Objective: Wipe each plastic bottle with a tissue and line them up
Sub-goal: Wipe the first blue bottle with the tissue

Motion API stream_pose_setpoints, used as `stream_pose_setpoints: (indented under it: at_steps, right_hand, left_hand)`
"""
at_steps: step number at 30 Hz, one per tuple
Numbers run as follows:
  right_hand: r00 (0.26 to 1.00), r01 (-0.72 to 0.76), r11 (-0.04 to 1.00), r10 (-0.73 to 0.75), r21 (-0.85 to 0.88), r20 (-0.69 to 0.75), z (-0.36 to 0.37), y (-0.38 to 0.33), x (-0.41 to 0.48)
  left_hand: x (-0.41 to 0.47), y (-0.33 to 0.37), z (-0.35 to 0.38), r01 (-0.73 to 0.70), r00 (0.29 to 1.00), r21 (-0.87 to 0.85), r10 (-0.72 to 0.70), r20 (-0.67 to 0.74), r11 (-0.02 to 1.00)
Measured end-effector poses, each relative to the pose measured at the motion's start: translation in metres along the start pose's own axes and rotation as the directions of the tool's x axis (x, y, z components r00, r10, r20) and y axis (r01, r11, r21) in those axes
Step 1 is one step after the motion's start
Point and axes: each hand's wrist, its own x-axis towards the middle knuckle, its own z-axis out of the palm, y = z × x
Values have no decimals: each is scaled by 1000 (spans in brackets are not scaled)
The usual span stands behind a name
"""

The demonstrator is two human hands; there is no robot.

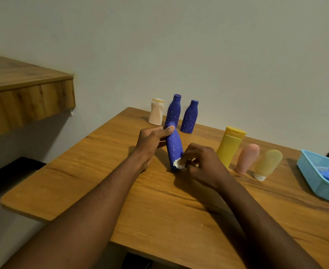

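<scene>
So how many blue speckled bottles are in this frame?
3. One blue bottle is tilted in the left hand while the right hand wipes it with tissue; two stand by the wall. None appear hidden.

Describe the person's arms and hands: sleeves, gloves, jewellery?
Both forearms are bare as far as the frame shows, no sleeves in view. The left hand and right hand have no gloves. No watch, bracelet or ring is visible.

Three blue speckled bottles (189, 117), one of them held and tilted. One white bottle (156, 112). One yellow tube bottle (230, 146). One pink squeeze tube (247, 158), one pale yellow squeeze tube (268, 164). One blue basket (320, 183). One tissue (178, 164).
</scene>
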Motion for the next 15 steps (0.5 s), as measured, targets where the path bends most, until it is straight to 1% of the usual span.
stream_pose_setpoints:
  at_steps: [2,4,6,8,9,11,13,15]
  right_hand:
    - [999,-24,999,22,42,49,-3,3,0]
    - [1000,-27,998,26,50,8,-1,5,0]
    - [991,14,1000,-12,9,-133,3,7,3]
    - [955,38,998,-48,-40,-291,7,6,12]
    - [934,38,999,-49,-38,-355,8,5,17]
    - [903,35,999,-35,-8,-429,11,2,24]
    - [910,41,999,-31,14,-413,13,-2,24]
    - [952,52,999,-47,9,-304,14,-6,16]
  left_hand:
    - [0,0,0,-3,1000,10,3,-10,1000]
    - [-1,-1,0,-11,1000,19,11,-15,1000]
    - [-3,0,0,-15,1000,34,15,-1,999]
    - [-4,0,2,-15,999,59,13,36,998]
    - [-5,0,4,-13,998,65,10,55,998]
    - [-7,-1,6,-8,997,59,3,74,998]
    - [-7,0,5,-2,997,44,-1,71,999]
    - [-7,1,4,7,999,35,-8,42,999]
